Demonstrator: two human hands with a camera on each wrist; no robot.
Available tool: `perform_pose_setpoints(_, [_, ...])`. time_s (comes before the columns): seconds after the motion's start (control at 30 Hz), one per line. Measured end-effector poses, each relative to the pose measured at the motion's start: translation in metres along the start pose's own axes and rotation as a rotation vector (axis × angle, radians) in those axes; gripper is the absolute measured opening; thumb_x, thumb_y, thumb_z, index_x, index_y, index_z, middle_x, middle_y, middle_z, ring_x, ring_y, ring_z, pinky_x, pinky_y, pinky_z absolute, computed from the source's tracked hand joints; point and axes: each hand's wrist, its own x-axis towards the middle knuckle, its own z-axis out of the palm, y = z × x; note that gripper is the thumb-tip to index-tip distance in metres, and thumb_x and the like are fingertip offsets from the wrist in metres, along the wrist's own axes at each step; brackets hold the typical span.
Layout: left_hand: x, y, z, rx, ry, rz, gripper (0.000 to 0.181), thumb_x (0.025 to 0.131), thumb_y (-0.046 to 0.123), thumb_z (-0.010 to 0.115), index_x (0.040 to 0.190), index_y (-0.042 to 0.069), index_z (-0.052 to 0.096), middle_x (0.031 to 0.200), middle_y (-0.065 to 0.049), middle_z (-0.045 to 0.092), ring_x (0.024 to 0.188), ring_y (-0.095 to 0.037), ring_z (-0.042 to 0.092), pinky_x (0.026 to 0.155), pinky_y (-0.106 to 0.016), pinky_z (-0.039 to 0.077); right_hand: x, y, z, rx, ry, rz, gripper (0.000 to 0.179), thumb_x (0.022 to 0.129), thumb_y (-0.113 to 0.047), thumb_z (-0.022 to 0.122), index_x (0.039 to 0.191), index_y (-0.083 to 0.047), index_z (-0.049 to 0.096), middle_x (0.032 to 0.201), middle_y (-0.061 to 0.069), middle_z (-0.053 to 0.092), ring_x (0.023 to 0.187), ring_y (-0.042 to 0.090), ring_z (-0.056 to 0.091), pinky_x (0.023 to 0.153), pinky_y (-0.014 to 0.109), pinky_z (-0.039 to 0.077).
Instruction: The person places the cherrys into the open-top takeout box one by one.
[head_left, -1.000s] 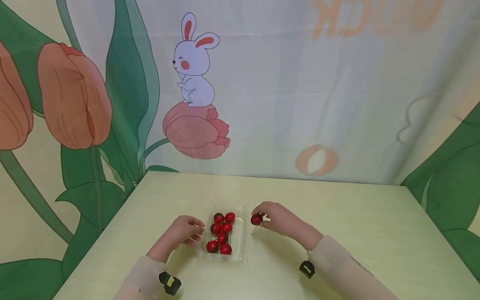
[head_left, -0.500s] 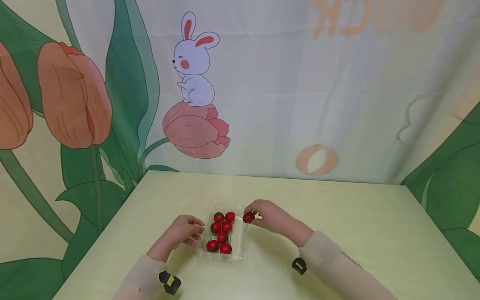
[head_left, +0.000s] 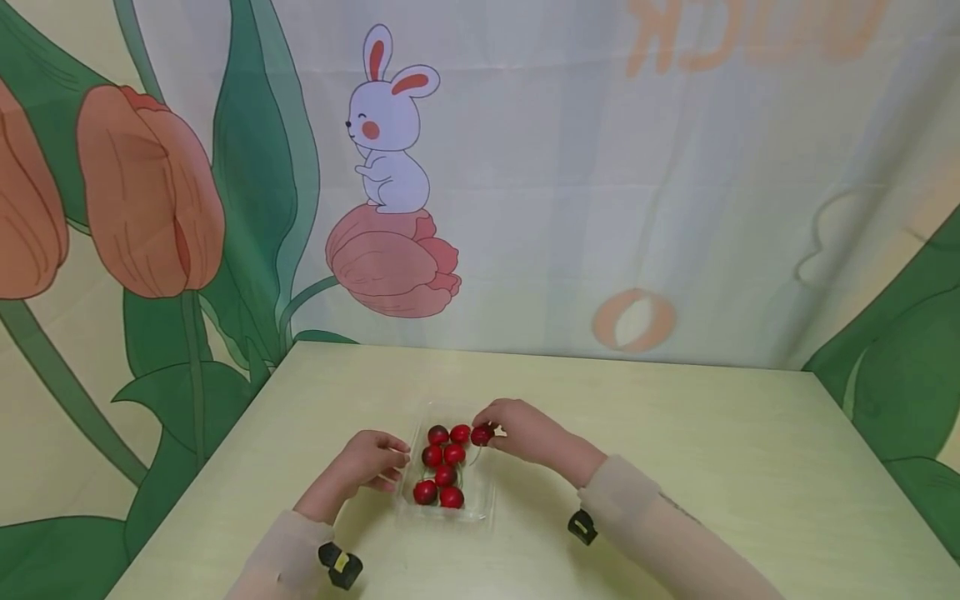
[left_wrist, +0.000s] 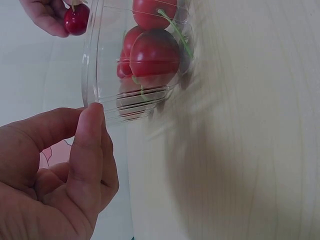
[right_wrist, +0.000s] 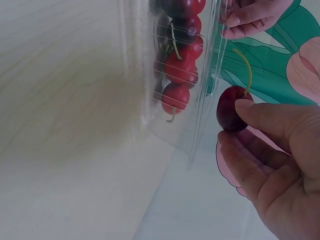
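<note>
A dark red cherry with a thin stem is pinched between the thumb and fingertips of my right hand. In the head view that cherry is over the right part of a clear plastic container; the right wrist view shows it just above the rim. Several red cherries lie inside, mostly along the left and middle. My left hand is at the container's left side. Its thumb and index finger pinch the rim in the left wrist view.
The container stands on a pale wood-grain table. Behind the table's far edge hangs a printed cloth with tulips and a rabbit. A dark wrist strap piece hangs below the right sleeve.
My right hand has carried its cherry leftward, from beside the container to over its right part. The left hand and the container have stayed in place.
</note>
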Motion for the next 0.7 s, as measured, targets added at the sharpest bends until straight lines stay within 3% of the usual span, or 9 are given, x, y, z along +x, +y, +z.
perform_pose_setpoints(0.7, [0.000,-0.001,0.000,-0.001,0.007,-0.007,0.023,0.097,0.007,0.063,0.114,-0.008,0.066,0.092,-0.015,0.070,0.068,-0.014,0.064,0.059,-0.027,0.062,0.028,-0.003,0.016,0.038,-0.083,0.080,0.024,0.089,0.000,0.075,0.113,-0.004,0.075,0.108,0.010,0.076,0.098,0.023,0.070,0.096,0.038,0.060])
